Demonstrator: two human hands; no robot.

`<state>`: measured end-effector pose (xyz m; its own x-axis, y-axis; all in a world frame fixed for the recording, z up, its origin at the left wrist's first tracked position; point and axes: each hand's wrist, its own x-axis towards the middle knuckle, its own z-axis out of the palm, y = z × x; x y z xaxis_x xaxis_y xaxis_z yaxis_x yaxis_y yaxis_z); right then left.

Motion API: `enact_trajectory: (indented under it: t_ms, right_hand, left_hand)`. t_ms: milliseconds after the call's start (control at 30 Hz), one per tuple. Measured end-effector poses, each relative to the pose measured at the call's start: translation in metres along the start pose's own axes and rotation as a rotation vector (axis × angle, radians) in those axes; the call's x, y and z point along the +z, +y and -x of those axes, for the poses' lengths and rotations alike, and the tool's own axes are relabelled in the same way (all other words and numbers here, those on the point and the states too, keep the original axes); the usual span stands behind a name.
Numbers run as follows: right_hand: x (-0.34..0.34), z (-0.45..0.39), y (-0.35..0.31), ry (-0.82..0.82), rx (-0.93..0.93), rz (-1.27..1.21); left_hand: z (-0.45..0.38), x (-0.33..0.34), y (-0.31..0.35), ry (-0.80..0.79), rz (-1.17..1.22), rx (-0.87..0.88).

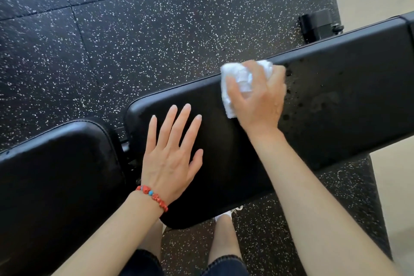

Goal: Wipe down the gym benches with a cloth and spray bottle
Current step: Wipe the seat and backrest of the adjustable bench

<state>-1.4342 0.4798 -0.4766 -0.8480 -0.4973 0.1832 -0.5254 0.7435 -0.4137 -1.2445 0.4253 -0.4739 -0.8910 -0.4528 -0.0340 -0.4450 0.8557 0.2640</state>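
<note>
Currently, the floor (134,40), a dark speckled rubber surface, is surrounding the equipment on the far and near sides, giving open standing room; a pale strip is running along the right edge of the view. The long pad (336,96) of the bench is lying across the view from lower centre to upper right, and its right portion is carrying scattered droplets, which suggests that this section is awaiting the wipe. The seat pad (56,175) is sitting at lower left, apart from the long pad, with a narrow gap and a piece of frame between them. A black foot (318,24) of the frame is showing beyond the far edge of the long pad. The left hand (172,157) is resting flat on the near end of the long pad, fingers straight and spread, holding nothing; it is probably steadying the body during the reach. A red bracelet (152,197) is sitting on the left wrist. The right hand (257,94) is gripping the cloth (242,80), a bunched white piece, with curled fingers and pressing it onto the pad close to the far edge. The wet area is lying directly to the right of the cloth, so the stroke has an unobstructed path along the pad; the far edge is close, and a drift beyond it would take the cloth off the surface. No spray bottle is in view.
</note>
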Motion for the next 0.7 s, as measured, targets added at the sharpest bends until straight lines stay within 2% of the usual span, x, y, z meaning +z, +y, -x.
enact_trajectory:
  t_ms: [100,200,267,333,433,467,600,700]
  right_hand:
    - [-0.013,-0.028,0.027,0.009,0.165,0.003]
    - [-0.011,-0.026,0.027,0.046,0.236,0.008]
    - [-0.005,-0.005,0.011,0.052,0.175,-0.009]
    - [-0.002,0.019,-0.001,-0.02,0.017,-0.028]
    - [-0.009,0.013,0.015,-0.064,-0.109,-0.025]
    - [-0.013,0.005,0.028,-0.034,-0.07,-0.005]
    - [-0.026,-0.019,0.058,0.057,0.28,0.023]
    - [-0.02,0.013,0.034,0.075,0.237,0.011]
  left_hand:
    - [-0.008,0.005,0.002,0.01,-0.018,-0.015]
    - [-0.008,0.01,0.002,0.005,-0.059,-0.025]
    - [-0.007,0.011,0.002,0.014,-0.074,-0.023]
    - [-0.007,0.011,0.002,0.02,-0.072,-0.023]
    - [-0.007,0.012,0.002,0.023,-0.075,-0.019]
    - [-0.007,0.012,0.003,0.026,-0.073,-0.019]
    - [-0.007,0.012,0.002,0.048,-0.081,-0.018]
    - [-0.007,0.012,0.003,0.053,-0.085,-0.018]
